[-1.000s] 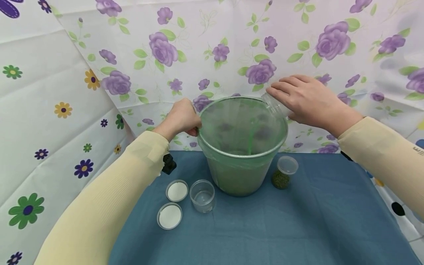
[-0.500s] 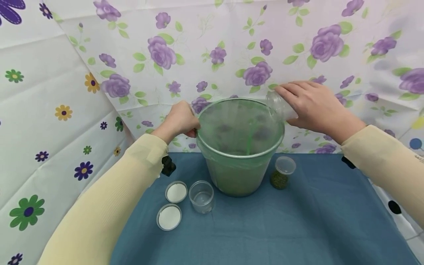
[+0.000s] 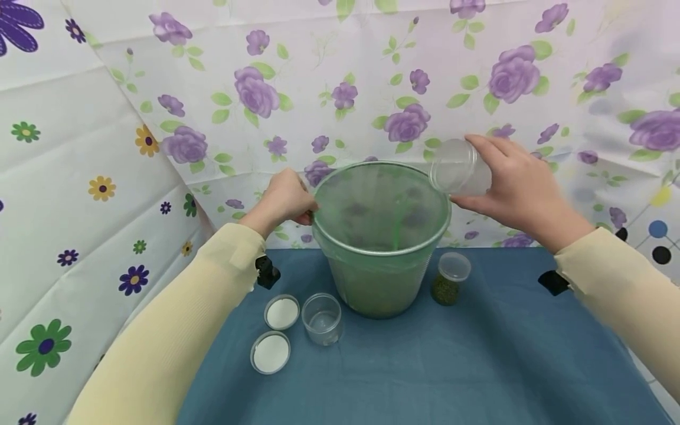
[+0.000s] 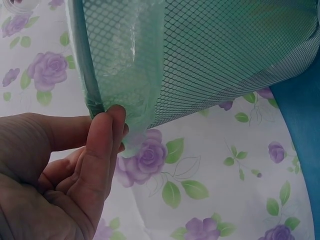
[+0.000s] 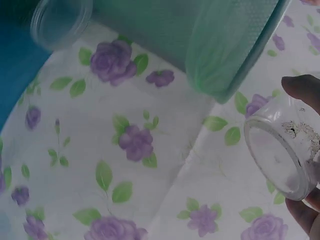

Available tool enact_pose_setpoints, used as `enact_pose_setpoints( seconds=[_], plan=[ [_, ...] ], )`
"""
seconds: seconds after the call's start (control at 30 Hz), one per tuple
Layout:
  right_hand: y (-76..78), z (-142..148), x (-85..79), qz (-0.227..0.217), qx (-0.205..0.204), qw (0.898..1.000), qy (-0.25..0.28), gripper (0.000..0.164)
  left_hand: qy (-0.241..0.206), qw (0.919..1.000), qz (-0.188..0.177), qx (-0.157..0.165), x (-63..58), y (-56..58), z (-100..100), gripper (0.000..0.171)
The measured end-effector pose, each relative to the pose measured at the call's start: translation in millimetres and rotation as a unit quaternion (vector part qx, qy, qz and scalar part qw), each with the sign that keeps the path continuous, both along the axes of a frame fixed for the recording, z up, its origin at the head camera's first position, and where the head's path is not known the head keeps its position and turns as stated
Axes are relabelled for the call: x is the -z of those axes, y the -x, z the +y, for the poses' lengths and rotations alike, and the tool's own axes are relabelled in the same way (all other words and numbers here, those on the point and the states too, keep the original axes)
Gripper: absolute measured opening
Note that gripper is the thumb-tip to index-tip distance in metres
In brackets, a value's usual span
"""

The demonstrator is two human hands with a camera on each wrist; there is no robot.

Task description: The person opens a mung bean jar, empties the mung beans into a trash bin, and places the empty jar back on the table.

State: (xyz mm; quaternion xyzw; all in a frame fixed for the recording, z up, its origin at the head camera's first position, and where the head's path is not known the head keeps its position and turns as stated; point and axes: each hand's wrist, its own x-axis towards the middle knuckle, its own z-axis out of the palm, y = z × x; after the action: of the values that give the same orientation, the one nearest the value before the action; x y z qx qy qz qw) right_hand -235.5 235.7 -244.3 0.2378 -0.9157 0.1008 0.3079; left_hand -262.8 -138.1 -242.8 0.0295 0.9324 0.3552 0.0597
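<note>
My left hand [image 3: 289,198] pinches the rim of a mesh waste bin [image 3: 378,289] at its left side. In the left wrist view, thumb and fingers press a pale green bin liner [image 4: 145,95] against that rim. My right hand [image 3: 517,183] holds a clear plastic jar [image 3: 457,167] lying on its side, by the bin's right rim. In the right wrist view, the jar's inner wall carries small dark and pale crumbs [image 5: 295,129]. Beside the bin's right foot stands a second clear jar [image 3: 446,289] with green bits inside and a clear top.
An uncovered clear jar [image 3: 322,320] stands in front of the bin on the left. Two round lids [image 3: 281,313] with white discs lie near it on the blue cloth [image 3: 414,372]. A flowered curtain [image 3: 297,77] hangs close behind the bin.
My right hand has turned the clear jar from tipped over the bin to sideways, drawing it slightly outward at the right rim. The left hand keeps its hold; the head view has shifted slightly.
</note>
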Motion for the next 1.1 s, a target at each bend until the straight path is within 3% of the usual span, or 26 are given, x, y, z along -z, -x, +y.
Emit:
enact_pose_setpoints(
  seconds=[0.13, 0.3, 0.47, 0.6, 0.73, 0.87, 1.03, 1.1],
  plan=[
    [-7.6, -1.5, 8.6, -0.050, 0.013, 0.996, 0.075, 0.100, -0.001, 1.0000, 0.000, -0.002, 2.0, 0.6, -0.4, 0.026],
    [-18.4, -4.3, 20.8, -0.068, -0.014, 0.984, 0.165, 0.095, -0.003, 1.0000, -0.001, -0.006, 4.3, 2.3, -0.2, 0.024],
    [-32.6, -9.6, 27.0, -0.117, -0.041, 0.956, 0.268, 0.086, -0.011, 0.9998, -0.013, -0.008, 3.9, 4.2, -0.3, 0.023],
    [-50.6, -17.4, 25.0, -0.154, -0.070, 0.934, 0.315, 0.081, -0.016, 0.9997, -0.018, -0.011, 3.1, 4.5, -0.2, 0.023],
    [-65.5, -23.8, 23.0, -0.176, -0.142, 0.907, 0.354, 0.074, -0.015, 0.9996, -0.021, -0.014, 2.7, 5.0, 0.1, 0.022],
    [-69.3, -25.8, 29.7, -0.189, -0.216, 0.876, 0.387, 0.074, -0.015, 0.9993, -0.027, -0.019, 2.7, 5.7, 0.4, 0.020],
    [-75.7, -30.6, 42.5, -0.212, -0.245, 0.867, 0.378, 0.078, -0.021, 0.9990, -0.031, -0.023, 3.1, 6.6, 0.4, 0.020],
    [-77.7, -32.6, 46.8, -0.215, -0.266, 0.860, 0.379, 0.080, -0.022, 0.9991, -0.030, -0.022, 3.1, 6.8, 0.6, 0.019]
  ],
)
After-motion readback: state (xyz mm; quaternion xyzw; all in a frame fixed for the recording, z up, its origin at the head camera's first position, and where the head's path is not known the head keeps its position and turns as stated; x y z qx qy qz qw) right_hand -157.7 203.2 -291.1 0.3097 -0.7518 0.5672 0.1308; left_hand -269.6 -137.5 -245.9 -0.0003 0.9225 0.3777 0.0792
